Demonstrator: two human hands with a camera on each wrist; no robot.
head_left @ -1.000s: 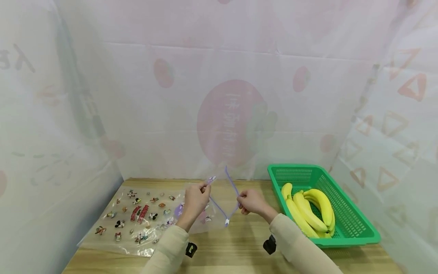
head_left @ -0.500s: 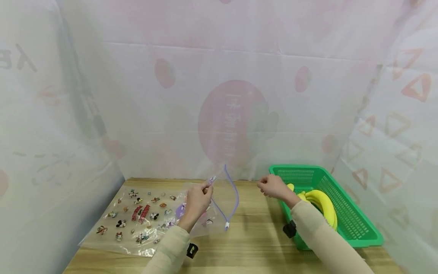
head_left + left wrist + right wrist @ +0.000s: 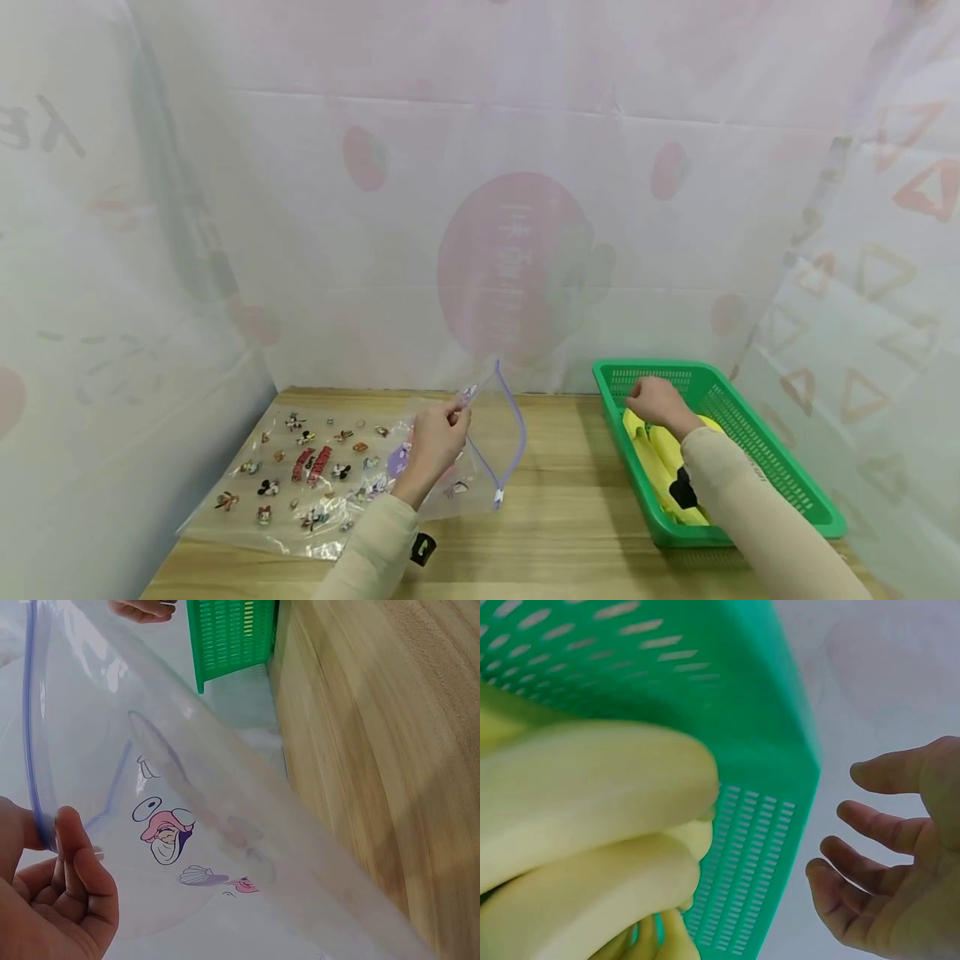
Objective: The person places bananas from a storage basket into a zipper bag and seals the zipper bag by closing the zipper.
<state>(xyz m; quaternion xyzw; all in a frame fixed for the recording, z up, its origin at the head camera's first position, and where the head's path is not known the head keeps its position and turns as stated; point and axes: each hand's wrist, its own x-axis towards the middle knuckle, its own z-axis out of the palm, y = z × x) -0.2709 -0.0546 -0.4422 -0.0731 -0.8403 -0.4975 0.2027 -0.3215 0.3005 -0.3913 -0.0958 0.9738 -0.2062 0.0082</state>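
Note:
My left hand (image 3: 438, 437) pinches the upper edge of a clear zipper bag (image 3: 187, 802) between thumb and fingers. Purple strips (image 3: 522, 429) line the bag's mouth, which gapes to the right, with a white slider at its near corner. Pink and purple cartoon prints cover the bag. Over the green basket (image 3: 813, 500), my right hand (image 3: 662, 402) is held with nothing in it; the right wrist view shows its fingers spread and loosely bent. Several yellow bananas (image 3: 585, 787) lie in the basket below that hand, partly hidden by the sleeve in the head view.
A large clear plastic sheet or bag (image 3: 292, 483) with cartoon figures and red lettering lies flat at the left of the wooden table (image 3: 540, 542). White printed curtains (image 3: 390, 275) enclose the back and both sides. The basket's perforated walls rise around the bananas.
My right hand has let go of the bag's mouth and moved right, over the basket. My left hand keeps its pinch on the bag, nearly in place.

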